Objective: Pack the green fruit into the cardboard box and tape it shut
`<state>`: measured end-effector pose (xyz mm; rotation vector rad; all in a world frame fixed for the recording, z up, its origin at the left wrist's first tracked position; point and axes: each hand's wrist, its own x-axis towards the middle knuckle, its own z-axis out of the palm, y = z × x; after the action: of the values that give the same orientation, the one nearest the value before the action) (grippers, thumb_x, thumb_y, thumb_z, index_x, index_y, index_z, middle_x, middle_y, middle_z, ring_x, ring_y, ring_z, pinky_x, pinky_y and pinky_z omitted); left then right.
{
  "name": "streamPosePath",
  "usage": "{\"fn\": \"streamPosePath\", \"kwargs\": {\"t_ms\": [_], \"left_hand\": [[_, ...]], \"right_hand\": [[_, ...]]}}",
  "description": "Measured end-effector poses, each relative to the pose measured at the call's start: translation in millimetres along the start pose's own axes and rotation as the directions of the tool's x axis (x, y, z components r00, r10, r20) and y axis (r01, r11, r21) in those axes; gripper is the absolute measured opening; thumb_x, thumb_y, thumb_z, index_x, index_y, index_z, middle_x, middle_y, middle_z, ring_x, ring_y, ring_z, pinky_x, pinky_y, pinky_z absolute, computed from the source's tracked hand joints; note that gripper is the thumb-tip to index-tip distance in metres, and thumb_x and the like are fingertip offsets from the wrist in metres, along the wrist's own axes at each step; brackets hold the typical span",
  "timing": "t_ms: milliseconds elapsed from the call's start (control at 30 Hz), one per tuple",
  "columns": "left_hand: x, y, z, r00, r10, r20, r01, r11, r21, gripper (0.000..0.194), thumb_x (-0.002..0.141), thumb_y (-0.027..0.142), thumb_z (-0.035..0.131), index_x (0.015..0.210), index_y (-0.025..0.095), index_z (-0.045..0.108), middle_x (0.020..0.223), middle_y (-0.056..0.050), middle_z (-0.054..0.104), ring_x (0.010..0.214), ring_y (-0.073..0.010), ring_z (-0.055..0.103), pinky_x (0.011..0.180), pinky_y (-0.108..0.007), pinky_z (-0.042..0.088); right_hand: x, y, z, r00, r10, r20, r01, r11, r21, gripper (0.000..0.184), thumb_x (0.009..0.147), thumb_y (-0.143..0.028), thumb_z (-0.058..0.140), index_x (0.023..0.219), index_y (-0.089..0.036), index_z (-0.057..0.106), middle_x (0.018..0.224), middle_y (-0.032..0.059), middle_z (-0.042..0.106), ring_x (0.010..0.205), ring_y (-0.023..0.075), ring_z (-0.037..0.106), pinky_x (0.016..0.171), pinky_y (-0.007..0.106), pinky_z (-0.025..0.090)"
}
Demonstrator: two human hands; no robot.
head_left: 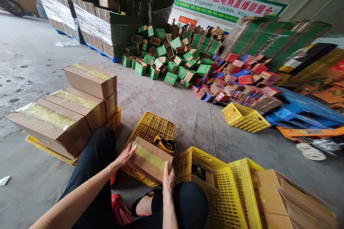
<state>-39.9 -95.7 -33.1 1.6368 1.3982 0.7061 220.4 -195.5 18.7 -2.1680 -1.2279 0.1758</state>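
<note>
A brown cardboard box [151, 159], closed with yellowish tape along its top, is held between my two hands. At its left end is my left hand [127, 155], the thumb on the top edge. My right hand [168, 178] grips the opposite end, with its fingers partly hidden. Under and behind the box lies an upturned yellow plastic crate [150, 123]. On that crate, just past the box, rests a yellow and black tape dispenser [164, 144].
Taped boxes [67, 111] are stacked on yellow crates at my left. To my right, a yellow crate [223, 186] holds an open box, beside more cardboard boxes [292, 200]. Green cartons [172, 66] and red-blue cartons [242, 78] lie heaped ahead, near a blue pallet jack [301, 109].
</note>
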Motion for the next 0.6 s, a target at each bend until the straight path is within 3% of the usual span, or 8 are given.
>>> {"fn": "streamPosePath", "kwargs": {"t_ms": [133, 267, 433, 600], "left_hand": [[-5.2, 11.0, -5.8, 1.000, -0.016, 0.022, 0.018, 0.995, -0.102, 0.082, 0.101, 0.072, 0.031, 0.156, 0.014, 0.049, 0.158, -0.016, 0.055, 0.151, -0.0296, 0.048, 0.123, -0.046, 0.040], [-5.1, 21.5, -9.8, 0.997, -0.076, 0.020, 0.078, 0.990, -0.120, 0.083, 0.098, 0.075, 0.035, 0.151, 0.014, 0.054, 0.155, -0.016, 0.059, 0.148, -0.0322, 0.052, 0.122, -0.047, 0.041], [-7.2, 31.7, -14.2, 0.995, -0.097, 0.016, 0.098, 0.983, -0.155, 0.078, 0.096, 0.075, 0.043, 0.143, 0.015, 0.062, 0.145, -0.014, 0.068, 0.143, -0.0350, 0.056, 0.121, -0.046, 0.042], [-7.5, 35.4, -13.7, 0.995, -0.097, 0.001, 0.096, 0.983, -0.157, 0.083, 0.096, 0.078, 0.041, 0.144, 0.013, 0.061, 0.146, -0.015, 0.066, 0.146, -0.0365, 0.053, 0.123, -0.045, 0.040]], "right_hand": [[-5.9, -1.6, 1.3, 0.996, 0.088, 0.034, -0.090, 0.994, 0.065, 0.089, 0.097, -0.077, 0.036, 0.141, -0.007, 0.067, 0.107, 0.0240, 0.078, 0.107, 0.0406, 0.073, 0.089, 0.043, 0.055], [-7.7, 2.3, 2.5, 0.993, 0.095, 0.071, -0.100, 0.992, 0.077, 0.077, 0.096, -0.068, 0.046, 0.146, -0.012, 0.065, 0.116, 0.0266, 0.075, 0.109, 0.0455, 0.071, 0.091, 0.051, 0.055], [-4.5, 8.7, 6.1, 0.991, 0.097, 0.092, -0.106, 0.990, 0.097, 0.067, 0.096, -0.065, 0.048, 0.131, -0.015, 0.074, 0.106, 0.0236, 0.076, 0.101, 0.0403, 0.074, 0.089, 0.048, 0.057], [-3.6, 16.1, 16.0, 0.970, 0.225, 0.090, -0.235, 0.964, 0.121, 0.086, 0.093, -0.079, 0.037, 0.120, -0.008, 0.077, 0.103, 0.0239, 0.079, 0.101, 0.0388, 0.075, 0.086, 0.043, 0.058]]}}
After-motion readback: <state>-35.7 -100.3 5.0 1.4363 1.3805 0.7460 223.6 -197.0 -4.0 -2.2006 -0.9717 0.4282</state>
